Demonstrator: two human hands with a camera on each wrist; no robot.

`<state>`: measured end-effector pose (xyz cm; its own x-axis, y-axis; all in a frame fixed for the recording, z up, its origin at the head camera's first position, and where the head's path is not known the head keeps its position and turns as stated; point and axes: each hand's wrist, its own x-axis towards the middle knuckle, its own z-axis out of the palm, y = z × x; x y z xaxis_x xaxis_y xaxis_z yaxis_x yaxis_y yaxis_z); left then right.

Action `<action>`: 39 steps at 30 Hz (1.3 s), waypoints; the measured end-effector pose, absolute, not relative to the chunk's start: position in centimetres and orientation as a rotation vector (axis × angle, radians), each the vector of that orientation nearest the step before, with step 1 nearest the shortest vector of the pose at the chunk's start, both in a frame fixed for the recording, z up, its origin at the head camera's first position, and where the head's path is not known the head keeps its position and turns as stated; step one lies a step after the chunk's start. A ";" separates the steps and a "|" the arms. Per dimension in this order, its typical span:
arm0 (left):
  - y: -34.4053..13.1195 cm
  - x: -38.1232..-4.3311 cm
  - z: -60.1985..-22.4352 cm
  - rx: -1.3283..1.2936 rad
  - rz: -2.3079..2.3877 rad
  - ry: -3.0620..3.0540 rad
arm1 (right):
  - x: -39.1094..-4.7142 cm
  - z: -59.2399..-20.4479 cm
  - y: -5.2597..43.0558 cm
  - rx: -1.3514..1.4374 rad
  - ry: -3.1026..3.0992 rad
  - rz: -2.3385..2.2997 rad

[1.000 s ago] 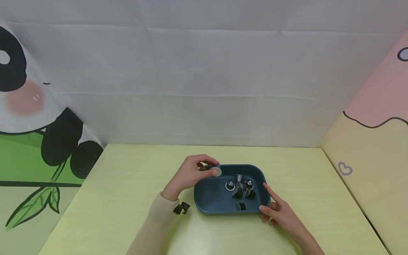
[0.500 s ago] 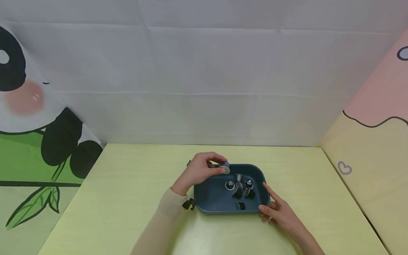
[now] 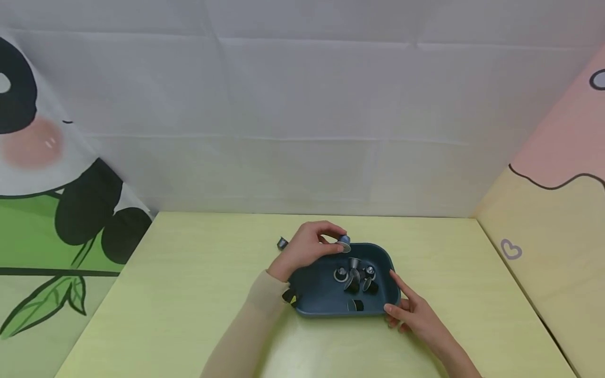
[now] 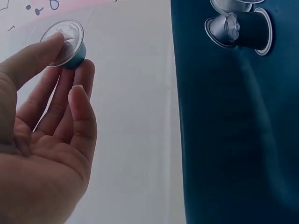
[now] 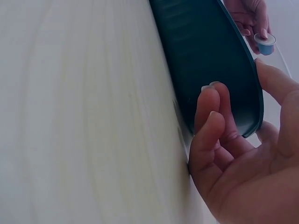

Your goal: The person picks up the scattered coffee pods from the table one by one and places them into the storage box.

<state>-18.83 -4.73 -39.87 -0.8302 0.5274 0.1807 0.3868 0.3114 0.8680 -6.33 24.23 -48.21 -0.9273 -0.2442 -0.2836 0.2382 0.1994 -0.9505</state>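
My left hand [image 3: 309,247] pinches a blue coffee capsule [image 3: 345,241] between thumb and fingers, above the back rim of a dark blue tray [image 3: 316,302]. In the left wrist view the capsule's foil lid [image 4: 70,37] faces the thumb, and the other fingers curl loosely below. At the tray's front right corner, my right hand [image 3: 416,315] holds the rim, its index finger on the right side and its thumb at the front. Several dark and silver coffee capsules [image 3: 353,283] lie inside the tray, most clustered toward the right.
One more capsule [image 3: 282,243] rests on the pale yellow table [image 3: 198,294] behind the left wrist. A white backdrop [image 3: 302,115] rises at the table's far edge, with printed panels [image 3: 543,226] at both sides.
The left hand has moved right and slightly back with the blue capsule, along the tray's back rim. A capsule behind it has come into view. The right hand and tray stay put.
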 end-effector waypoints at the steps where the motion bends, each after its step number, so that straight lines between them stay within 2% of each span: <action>1: -4.6 -18.9 -39.9 0.843 1.543 2.434 | -6.3 -48.2 24.2 -0.006 2.110 -1.775; 24: -2.9 -20.0 -43.5 0.682 1.398 2.523 | -6.4 -48.2 24.0 0.029 2.103 -1.777; 39: -2.9 -20.1 -44.1 0.742 1.303 2.522 | -6.3 -48.3 24.1 0.062 2.111 -1.780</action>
